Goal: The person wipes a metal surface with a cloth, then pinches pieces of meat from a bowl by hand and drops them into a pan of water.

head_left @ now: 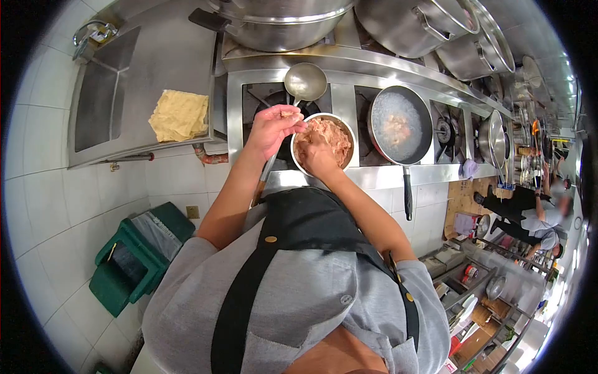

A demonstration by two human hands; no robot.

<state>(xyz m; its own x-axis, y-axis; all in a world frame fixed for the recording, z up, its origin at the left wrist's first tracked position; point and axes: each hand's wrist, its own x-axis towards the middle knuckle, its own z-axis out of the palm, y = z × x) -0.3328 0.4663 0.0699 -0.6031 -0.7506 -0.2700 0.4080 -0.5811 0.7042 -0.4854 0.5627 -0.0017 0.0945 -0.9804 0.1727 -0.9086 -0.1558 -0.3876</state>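
My left hand [274, 129] is raised beside the white-rimmed bowl [354, 148], fingertips pinched together. A small tan bit shows at those fingertips, too small to name. My right hand [320, 159] reaches into the bowl, touching the pink minced meat [335, 136]; its fingers are blurred and partly hidden. A metal ladle [305, 81] lies across the stove, its handle passing under my left hand. To the right, a frying pan [416, 103] holds cloudy liquid with pinkish pieces in the middle.
A pale yellow folded sheet [179, 116] lies on the steel counter [163, 47] beside a sink. Large steel pots [286, 31] line the back. The pan's black handle [408, 193] sticks out past the stove edge. Green bins [140, 255] stand lower left; other people [529, 212] are far right.
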